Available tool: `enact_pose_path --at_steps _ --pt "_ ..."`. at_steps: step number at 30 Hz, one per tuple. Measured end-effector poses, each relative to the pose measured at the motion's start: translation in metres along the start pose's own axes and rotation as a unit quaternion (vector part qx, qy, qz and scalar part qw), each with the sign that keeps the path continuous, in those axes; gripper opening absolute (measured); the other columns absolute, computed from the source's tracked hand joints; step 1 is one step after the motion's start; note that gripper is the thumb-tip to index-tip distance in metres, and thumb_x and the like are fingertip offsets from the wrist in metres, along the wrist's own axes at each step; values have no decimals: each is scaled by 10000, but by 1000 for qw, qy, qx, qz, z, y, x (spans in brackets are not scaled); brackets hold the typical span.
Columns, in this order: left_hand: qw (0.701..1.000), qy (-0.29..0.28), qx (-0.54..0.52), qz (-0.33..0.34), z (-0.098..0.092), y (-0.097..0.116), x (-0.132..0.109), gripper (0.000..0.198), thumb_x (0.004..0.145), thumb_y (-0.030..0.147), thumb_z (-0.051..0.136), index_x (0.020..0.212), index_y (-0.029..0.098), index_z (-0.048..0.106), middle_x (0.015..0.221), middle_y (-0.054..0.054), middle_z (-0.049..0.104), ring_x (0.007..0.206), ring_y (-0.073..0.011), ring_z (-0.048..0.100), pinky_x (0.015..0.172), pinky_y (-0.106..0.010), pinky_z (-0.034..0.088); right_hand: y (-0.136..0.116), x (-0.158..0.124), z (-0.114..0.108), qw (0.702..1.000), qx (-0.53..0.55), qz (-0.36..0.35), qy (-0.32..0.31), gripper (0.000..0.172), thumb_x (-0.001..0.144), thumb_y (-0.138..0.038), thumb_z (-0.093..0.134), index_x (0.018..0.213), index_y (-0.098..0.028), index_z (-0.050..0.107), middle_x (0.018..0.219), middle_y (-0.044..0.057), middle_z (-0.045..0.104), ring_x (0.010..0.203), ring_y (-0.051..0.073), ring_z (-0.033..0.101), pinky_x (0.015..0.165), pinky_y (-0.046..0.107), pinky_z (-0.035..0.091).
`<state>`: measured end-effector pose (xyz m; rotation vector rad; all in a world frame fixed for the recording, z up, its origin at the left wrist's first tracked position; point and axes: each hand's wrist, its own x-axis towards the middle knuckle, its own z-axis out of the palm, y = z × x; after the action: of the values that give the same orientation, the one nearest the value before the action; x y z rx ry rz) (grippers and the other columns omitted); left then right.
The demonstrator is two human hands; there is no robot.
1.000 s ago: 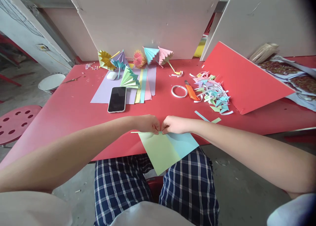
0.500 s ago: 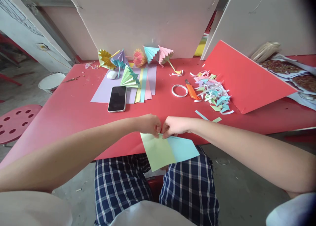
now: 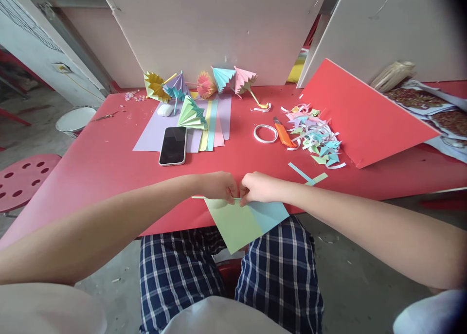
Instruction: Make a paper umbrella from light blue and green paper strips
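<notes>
Green and blue paper (image 3: 233, 224) is at the near edge of the red table (image 3: 120, 173), with its low corner sticking out over the person's checked pants (image 3: 280, 271). In the head view, the left hand (image 3: 220, 185) pinches the top edge of the paper with its fingers bent in close. The right hand (image 3: 256, 187) pinches the same edge right beside it, and its fingers are bent in too. A thin line runs along that edge and pokes out on the left; I cannot tell if it is a fold or a strip.

Past the left hand lies a phone (image 3: 172, 146), partly on some colored sheets (image 3: 146, 138). A green folded paper (image 3: 191, 114) is just behind the phone. Little paper umbrellas (image 3: 223, 79) sit at the back by the wall. Past the right hand, a blue strip (image 3: 299, 171) crosses a green strip (image 3: 321, 178). Farther back are a white ring (image 3: 265, 134), an orange cutter (image 3: 285, 133), and a messy pile of paper bits (image 3: 317, 135) next to a tilted red board (image 3: 368, 115).
</notes>
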<state>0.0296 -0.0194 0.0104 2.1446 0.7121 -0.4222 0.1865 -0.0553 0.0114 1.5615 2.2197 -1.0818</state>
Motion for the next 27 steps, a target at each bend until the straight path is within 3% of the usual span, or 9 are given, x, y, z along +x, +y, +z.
enact_pose_path --at_steps 5,11,19,27 --pt "999 22 36 -26 1 4 -1 158 698 256 584 831 220 662 814 6 659 736 -133 563 572 -214 366 12 3 -1 994 80 -17 -77 273 656 -435 598 765 -189 646 516 -45 436 462 80 339 449 227 263" --pt "999 22 19 -36 1 3 0 196 664 309 619 833 213 646 830 6 642 740 -136 549 555 -208 358 11 5 1 998 56 7 -40 276 594 -420 649 725 -178 629 647 -2 564 558 120 454 476 230 307" --pt "1000 -12 -3 -6 0 6 -1 160 715 271 558 827 211 655 866 4 640 754 -136 537 581 -212 349 -2 1 0 999 -10 22 -26 258 574 -402 678 697 -183 620 679 5 595 613 140 508 485 231 321" --pt "999 18 27 -38 -1 10 -1 140 661 293 598 763 213 653 771 15 642 710 -140 540 550 -215 342 12 1 1 996 68 -28 -53 342 594 -485 638 785 -201 637 710 -9 609 621 134 510 494 228 332"
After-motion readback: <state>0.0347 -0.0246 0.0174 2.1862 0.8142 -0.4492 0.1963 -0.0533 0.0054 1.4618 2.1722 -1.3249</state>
